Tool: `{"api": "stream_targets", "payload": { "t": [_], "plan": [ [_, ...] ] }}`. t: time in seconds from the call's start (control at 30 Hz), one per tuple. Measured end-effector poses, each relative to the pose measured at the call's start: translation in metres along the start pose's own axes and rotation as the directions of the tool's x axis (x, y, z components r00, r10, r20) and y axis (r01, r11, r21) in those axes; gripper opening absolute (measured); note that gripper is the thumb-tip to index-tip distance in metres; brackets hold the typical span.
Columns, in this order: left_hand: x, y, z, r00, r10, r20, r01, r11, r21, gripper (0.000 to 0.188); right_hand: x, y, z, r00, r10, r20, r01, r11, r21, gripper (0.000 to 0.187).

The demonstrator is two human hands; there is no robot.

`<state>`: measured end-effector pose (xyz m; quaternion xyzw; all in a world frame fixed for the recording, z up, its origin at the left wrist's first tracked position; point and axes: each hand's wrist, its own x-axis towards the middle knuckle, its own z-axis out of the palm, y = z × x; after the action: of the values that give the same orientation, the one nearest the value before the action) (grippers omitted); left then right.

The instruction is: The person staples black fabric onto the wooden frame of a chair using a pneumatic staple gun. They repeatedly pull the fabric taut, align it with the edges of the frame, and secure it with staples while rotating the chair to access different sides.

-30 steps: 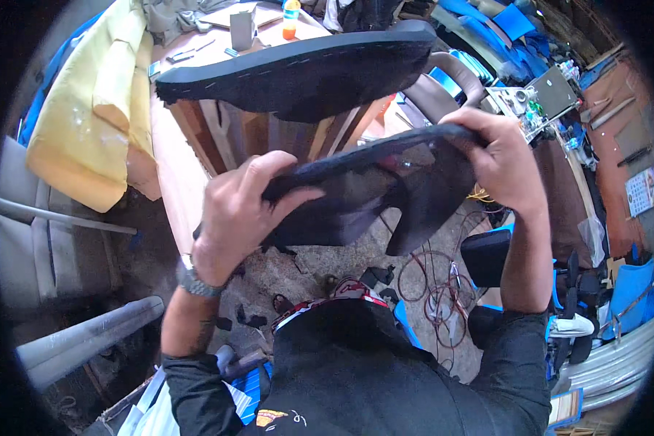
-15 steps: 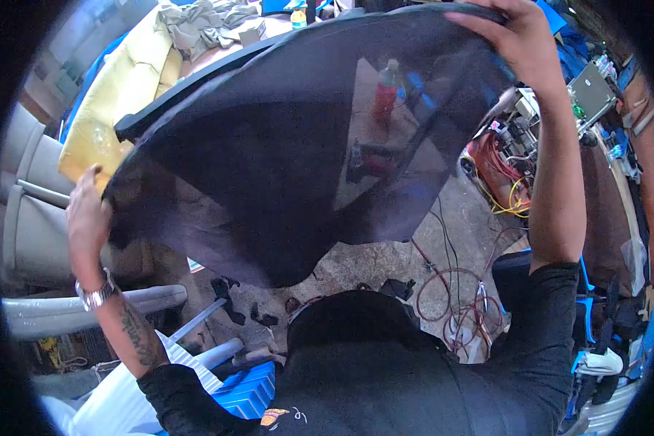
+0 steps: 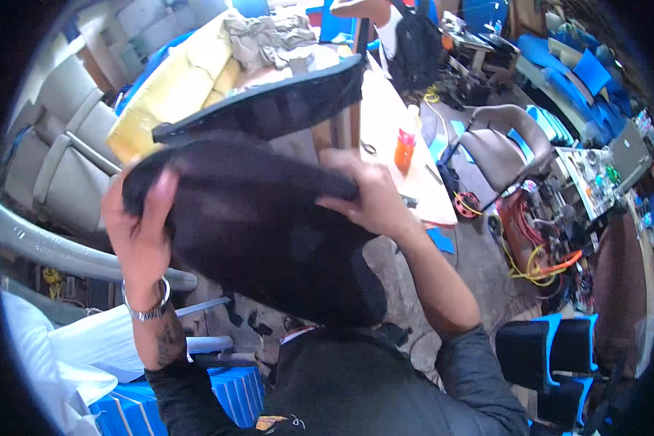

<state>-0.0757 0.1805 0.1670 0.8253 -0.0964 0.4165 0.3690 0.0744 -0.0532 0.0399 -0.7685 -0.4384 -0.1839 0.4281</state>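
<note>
A piece of dark, thin cloth (image 3: 269, 232) hangs in front of me, gathered and folded along its top. My left hand (image 3: 139, 229) pinches its upper left corner, with the thumb over the front. My right hand (image 3: 374, 190) grips its upper right edge, slightly smeared by motion. Just beyond the cloth is a long curved black panel (image 3: 298, 94) with a thick rim; its lower part is hidden behind the cloth.
An orange bottle (image 3: 405, 149) stands on the pale table (image 3: 439, 207) to the right. Further right are a grey chair (image 3: 505, 138) and yellow cables (image 3: 538, 265). A yellow padded piece (image 3: 171, 94) lies far left; blue-edged black pieces (image 3: 552, 352) sit near right.
My hands have come closer together and lower, so the cloth, earlier stretched wide and see-through, is now bunched and folded. The view has shifted, showing more of the table and chair.
</note>
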Motion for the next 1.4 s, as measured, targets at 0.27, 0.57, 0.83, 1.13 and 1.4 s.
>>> {"api": "stream_targets", "payload": {
  "t": [0.27,0.57,0.83,1.13,1.4],
  "plan": [
    [-0.057,-0.068,-0.109,0.729,-0.378,-0.570,0.289,0.926,-0.244,0.021,-0.148,0.093,0.035,0.801,0.475,0.365,-0.579,0.769,0.271,0.015],
    [-0.094,-0.179,-0.184,0.682,-0.429,-0.592,0.430,0.890,-0.150,0.033,-0.074,0.066,-0.035,0.806,0.221,0.549,-0.318,0.944,0.086,0.019],
    [-0.073,-0.278,-0.177,0.686,-0.606,-0.404,0.318,0.748,-0.582,0.031,0.016,0.125,-0.120,0.846,0.449,0.287,-0.511,0.836,0.200,0.011],
    [-0.003,-0.379,-0.135,0.524,-0.749,-0.405,0.425,0.642,-0.638,0.054,0.102,0.171,-0.098,0.866,0.498,-0.048,-0.416,0.770,0.483,0.017],
    [0.056,-0.405,-0.088,0.633,-0.713,-0.303,0.562,0.691,-0.454,0.030,0.153,0.214,-0.047,0.734,0.492,-0.468,-0.266,0.843,0.467,0.010]
  ]
}}
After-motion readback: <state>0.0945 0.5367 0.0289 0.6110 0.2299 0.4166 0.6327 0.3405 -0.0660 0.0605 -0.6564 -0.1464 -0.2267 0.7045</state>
